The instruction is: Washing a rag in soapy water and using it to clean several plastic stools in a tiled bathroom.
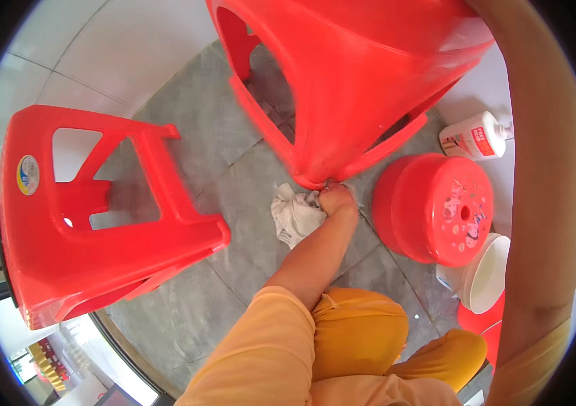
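A large red plastic stool (339, 86) stands tilted in front of me, its near leg end low over the grey floor tiles. My left hand (338, 199) grips a crumpled whitish cloth (295, 215) at the foot of that leg; part of the cloth hangs to the left. The right forearm rises along the right side of the picture towards the top of the stool, and my right hand is out of view.
Another red plastic stool (110, 228) stands at the left. On the right are a low round red stool (432, 208) with printed pictures, a white pump bottle (473, 137) by the wall and a white bucket (486, 274). Tiled wall (130, 56) rises behind.
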Action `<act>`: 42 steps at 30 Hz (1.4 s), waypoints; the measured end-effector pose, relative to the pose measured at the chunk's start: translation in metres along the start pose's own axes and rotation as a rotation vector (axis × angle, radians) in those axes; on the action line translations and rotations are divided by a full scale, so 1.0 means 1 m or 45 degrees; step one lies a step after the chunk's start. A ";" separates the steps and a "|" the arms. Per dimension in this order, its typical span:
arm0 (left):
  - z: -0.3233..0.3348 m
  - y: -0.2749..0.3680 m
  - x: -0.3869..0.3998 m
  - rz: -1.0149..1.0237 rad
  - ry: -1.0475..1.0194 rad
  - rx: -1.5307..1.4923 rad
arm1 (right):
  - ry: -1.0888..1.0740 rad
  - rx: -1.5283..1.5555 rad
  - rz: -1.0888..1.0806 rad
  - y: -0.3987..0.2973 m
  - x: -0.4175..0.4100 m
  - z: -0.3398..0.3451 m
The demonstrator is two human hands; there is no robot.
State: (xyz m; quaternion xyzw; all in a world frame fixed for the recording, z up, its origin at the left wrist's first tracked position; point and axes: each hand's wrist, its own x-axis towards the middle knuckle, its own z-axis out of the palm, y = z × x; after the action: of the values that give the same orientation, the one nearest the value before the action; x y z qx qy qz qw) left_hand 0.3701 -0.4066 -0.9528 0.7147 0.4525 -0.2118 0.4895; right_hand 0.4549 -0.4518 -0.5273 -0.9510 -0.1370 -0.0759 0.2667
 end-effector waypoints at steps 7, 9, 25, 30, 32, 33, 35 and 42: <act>-0.012 -0.020 0.015 0.163 -0.296 -0.795 | -0.447 0.393 0.524 -0.020 0.014 -0.030; -0.016 -0.026 0.035 0.212 -0.342 -0.712 | -0.349 0.298 0.458 -0.030 0.009 -0.022; -0.038 -0.001 0.028 0.695 -0.069 0.213 | 0.142 0.045 0.169 -0.012 0.004 0.008; -0.071 -0.025 0.037 0.713 -0.151 0.244 | 0.306 -0.292 -0.040 -0.007 -0.004 0.020; -0.081 -0.032 0.050 0.978 0.186 -0.030 | 0.409 -0.350 -0.073 -0.007 0.004 0.021; -0.091 -0.031 0.056 0.966 0.203 -0.019 | 0.212 -0.070 0.043 -0.016 0.006 0.014; -0.080 -0.017 0.052 0.993 0.214 -0.042 | 0.015 0.144 0.190 -0.019 0.000 0.002; -0.090 0.002 0.092 0.880 0.082 -0.007 | 0.123 0.130 0.267 -0.033 0.008 0.016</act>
State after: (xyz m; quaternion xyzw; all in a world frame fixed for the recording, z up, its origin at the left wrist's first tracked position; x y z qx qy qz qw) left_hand 0.4055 -0.2861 -0.9821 0.8306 0.1996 -0.0096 0.5198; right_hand 0.4533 -0.4144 -0.5234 -0.9405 -0.0276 -0.0863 0.3276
